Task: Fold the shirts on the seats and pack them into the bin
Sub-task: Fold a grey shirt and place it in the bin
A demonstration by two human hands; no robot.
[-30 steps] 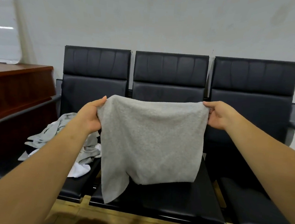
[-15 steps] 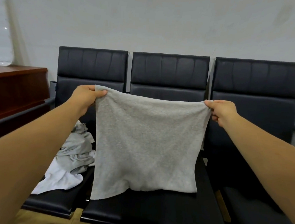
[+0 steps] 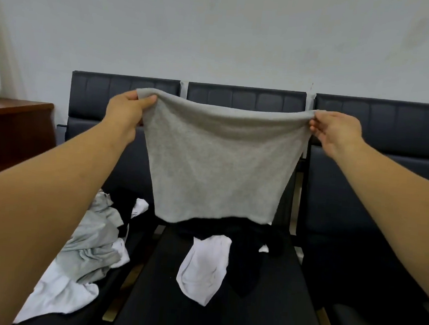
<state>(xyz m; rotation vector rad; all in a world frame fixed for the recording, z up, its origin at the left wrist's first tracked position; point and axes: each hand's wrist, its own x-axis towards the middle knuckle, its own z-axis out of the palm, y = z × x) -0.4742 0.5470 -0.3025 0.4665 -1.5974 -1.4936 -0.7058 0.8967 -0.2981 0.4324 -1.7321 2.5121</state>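
A grey shirt [image 3: 218,167], folded into a rough rectangle, hangs in the air in front of the middle seat's backrest. My left hand [image 3: 127,109] pinches its upper left corner and my right hand [image 3: 336,132] pinches its upper right corner, so the top edge sags between them. Below it on the middle seat [image 3: 261,307] lie a white shirt [image 3: 203,269] and a crumpled black garment [image 3: 248,244]. A heap of grey and white shirts [image 3: 86,249] covers the left seat. No bin is in view.
Three black padded seats stand in a row against a pale wall; the right seat [image 3: 372,226] has nothing on it that I can make out. A brown wooden cabinet [image 3: 13,131] stands at the far left.
Both hands have raised the grey shirt higher, lifting its lower edge off the middle seat. The white and black garments underneath it have come into view.
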